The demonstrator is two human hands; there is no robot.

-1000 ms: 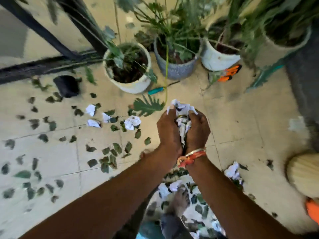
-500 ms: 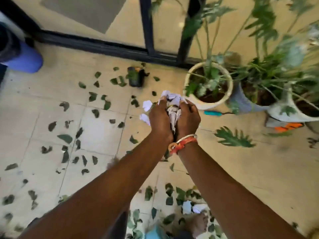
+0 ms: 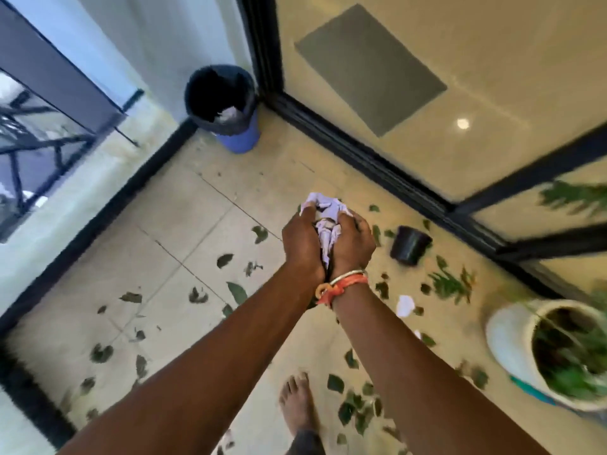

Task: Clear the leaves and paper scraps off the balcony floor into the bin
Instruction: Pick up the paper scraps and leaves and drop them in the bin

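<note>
Home balcony, beige tiled floor (image 3: 184, 205) strewn with leaves (image 3: 237, 292), dark-framed sliding glass door (image 3: 377, 149), railing (image 3: 39, 126), potted plant (image 3: 555, 353), lined blue bin (image 3: 226, 106) in the corner

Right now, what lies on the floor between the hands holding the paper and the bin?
In the head view, mostly bare tile: left hand and right hand clasp the crumpled paper, and no leaves show before the bin in the corner.
</note>
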